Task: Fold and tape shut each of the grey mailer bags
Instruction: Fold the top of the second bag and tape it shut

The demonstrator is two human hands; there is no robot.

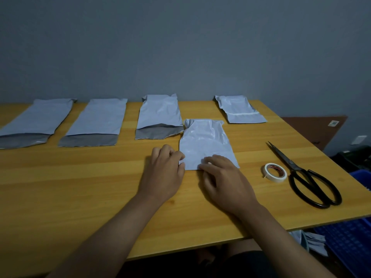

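Note:
A grey mailer bag (204,143) lies folded in the middle of the wooden table (80,187). My left hand (164,173) pinches its near left corner with curled fingers. My right hand (224,177) rests on its near edge, fingertips pressing the fold down. Three unfolded mailer bags lie in a row to the left, with dark open flaps toward me: far-left bag (38,121), second bag (96,121), third bag (158,115). A folded bag with a white tape strip (240,110) lies at the back right.
A roll of white tape (275,172) sits right of my right hand. Large black scissors (307,175) lie beyond it near the table's right edge. Blue plastic crates (353,241) stand on the floor to the right. A grey wall is behind the table.

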